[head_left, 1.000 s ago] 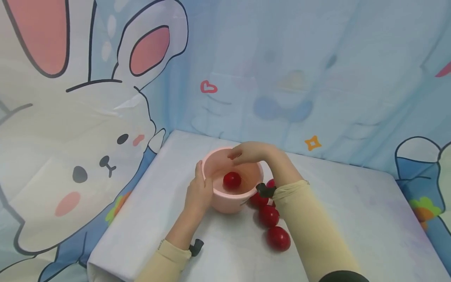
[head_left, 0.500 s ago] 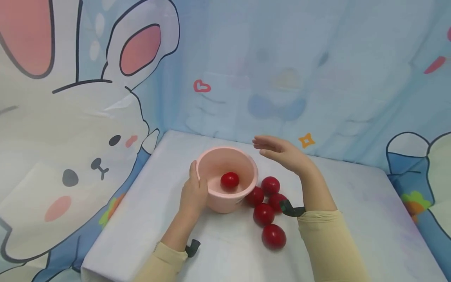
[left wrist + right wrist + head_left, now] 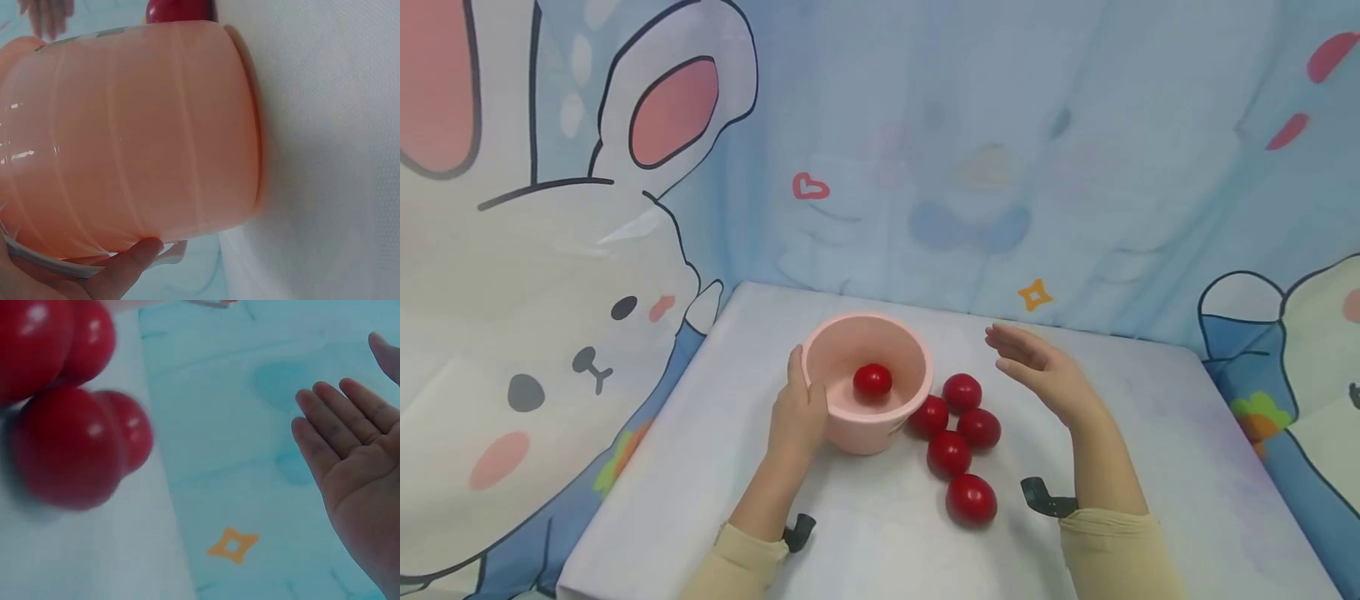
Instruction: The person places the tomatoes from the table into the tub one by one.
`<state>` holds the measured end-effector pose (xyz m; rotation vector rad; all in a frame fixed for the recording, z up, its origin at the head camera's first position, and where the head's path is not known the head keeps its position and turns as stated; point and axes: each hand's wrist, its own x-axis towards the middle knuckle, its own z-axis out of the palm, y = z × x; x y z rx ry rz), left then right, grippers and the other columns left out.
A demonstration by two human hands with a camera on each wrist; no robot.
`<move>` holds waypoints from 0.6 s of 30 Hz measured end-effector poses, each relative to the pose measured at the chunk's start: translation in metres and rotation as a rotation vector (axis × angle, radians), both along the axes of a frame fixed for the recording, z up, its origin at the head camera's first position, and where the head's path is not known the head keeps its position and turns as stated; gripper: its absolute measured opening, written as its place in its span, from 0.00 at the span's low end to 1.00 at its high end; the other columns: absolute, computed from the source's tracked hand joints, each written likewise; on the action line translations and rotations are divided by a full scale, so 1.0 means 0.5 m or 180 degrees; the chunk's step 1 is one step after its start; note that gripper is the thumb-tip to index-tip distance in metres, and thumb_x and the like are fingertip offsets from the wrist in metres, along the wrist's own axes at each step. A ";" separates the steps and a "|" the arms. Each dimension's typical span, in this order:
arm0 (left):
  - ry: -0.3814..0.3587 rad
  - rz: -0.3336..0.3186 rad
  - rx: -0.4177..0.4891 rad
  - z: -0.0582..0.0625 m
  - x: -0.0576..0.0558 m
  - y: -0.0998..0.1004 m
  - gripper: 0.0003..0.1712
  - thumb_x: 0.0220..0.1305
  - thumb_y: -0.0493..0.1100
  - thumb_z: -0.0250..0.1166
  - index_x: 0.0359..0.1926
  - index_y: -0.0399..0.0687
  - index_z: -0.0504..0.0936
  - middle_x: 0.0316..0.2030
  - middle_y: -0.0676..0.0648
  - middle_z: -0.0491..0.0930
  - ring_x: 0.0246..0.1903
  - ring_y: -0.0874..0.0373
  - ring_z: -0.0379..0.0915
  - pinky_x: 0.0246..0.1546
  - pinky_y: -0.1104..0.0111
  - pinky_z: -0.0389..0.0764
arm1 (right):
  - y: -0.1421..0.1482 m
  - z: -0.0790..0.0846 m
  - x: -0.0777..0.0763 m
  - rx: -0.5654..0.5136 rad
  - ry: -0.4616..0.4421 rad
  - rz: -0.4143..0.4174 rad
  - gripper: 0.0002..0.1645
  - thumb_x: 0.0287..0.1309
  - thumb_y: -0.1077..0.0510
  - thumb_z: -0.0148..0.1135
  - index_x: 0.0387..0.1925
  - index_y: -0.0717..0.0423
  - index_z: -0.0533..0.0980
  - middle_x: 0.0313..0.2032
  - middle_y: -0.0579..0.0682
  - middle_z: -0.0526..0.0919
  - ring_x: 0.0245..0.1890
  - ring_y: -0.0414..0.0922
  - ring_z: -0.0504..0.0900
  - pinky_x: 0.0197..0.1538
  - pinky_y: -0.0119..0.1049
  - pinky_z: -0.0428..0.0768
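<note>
A pink bucket (image 3: 862,435) stands on the white table, its mouth tilted toward the head camera. One glossy red ball (image 3: 872,382) lies inside it. My left hand (image 3: 796,417) grips the bucket's left side at the rim; in the left wrist view its fingertips (image 3: 147,251) lie by a pale handle (image 3: 56,265) against the wall. Several more red balls (image 3: 949,455) are bunched on the table just right of the bucket. Held up to the right of them, my right hand (image 3: 1041,371) has straight fingers and a bare palm, with nothing in it.
The white cloth-covered table (image 3: 1150,450) extends to the right and toward the front. Behind it hangs a blue curtain (image 3: 1000,125) with a printed rabbit (image 3: 580,283) on the left. A black strap piece (image 3: 1048,500) sits at my right wrist.
My right hand has come out from over the bucket and moved right, away from the balls. The left hand keeps its hold on the bucket. The whole scene shifts slightly left.
</note>
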<state>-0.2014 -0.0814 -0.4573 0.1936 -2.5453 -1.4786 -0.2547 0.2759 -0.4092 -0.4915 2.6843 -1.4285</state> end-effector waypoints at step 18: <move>0.0050 0.0017 0.0028 -0.007 0.002 -0.001 0.36 0.72 0.49 0.42 0.79 0.54 0.45 0.74 0.46 0.62 0.71 0.47 0.62 0.69 0.48 0.66 | 0.028 -0.238 0.055 0.0630 -0.0843 -0.0665 0.59 0.43 0.28 0.70 0.75 0.40 0.58 0.73 0.56 0.63 0.73 0.61 0.61 0.62 0.60 0.76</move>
